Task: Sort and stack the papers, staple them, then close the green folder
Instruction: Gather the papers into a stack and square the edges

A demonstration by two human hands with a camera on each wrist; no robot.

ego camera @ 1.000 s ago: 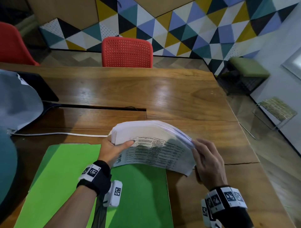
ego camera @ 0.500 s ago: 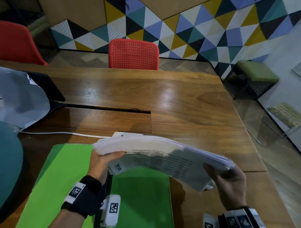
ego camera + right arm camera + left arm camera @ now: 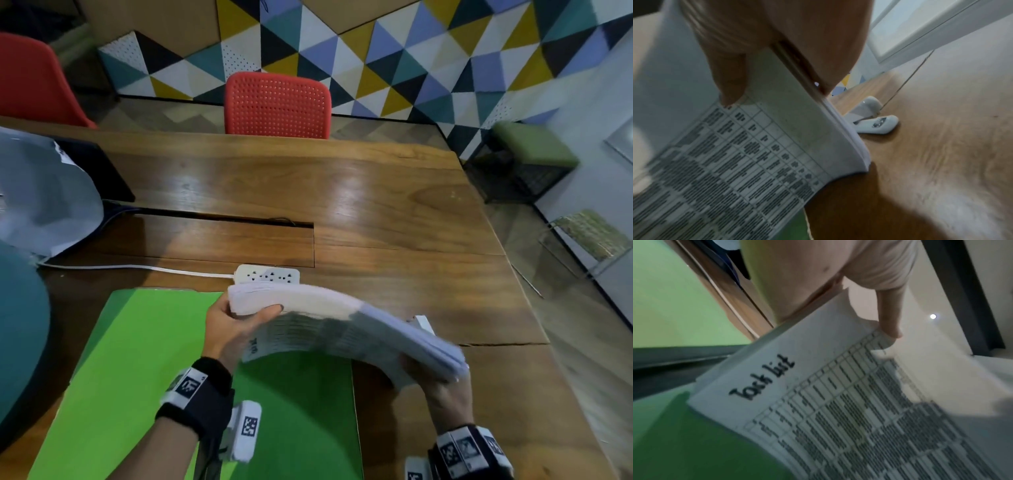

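A thick stack of printed papers [image 3: 329, 322] bows in the air above the open green folder [image 3: 137, 370], printed face down. My left hand [image 3: 236, 325] grips its left end, thumb across the edge. My right hand [image 3: 442, 387] holds the right end from below. In the left wrist view the papers [image 3: 838, 410] show a table headed "Task list", with the thumb [image 3: 888, 318] on the edge. In the right wrist view the papers [image 3: 748, 154] are pinched between thumb and fingers, and a white stapler [image 3: 871, 120] lies on the table behind them. The stapler [image 3: 423, 323] peeks out behind the stack in the head view.
A white power strip [image 3: 267, 275] with its cable lies just beyond the folder. A grey bag [image 3: 41, 195] and a dark laptop sit at the left. A red chair [image 3: 277, 104] stands across the wooden table [image 3: 376, 212]. The table edge runs along the right.
Both hands have lifted the stack off the folder and spread to its two ends; the right end has dropped lower and nearer me, uncovering the power strip.
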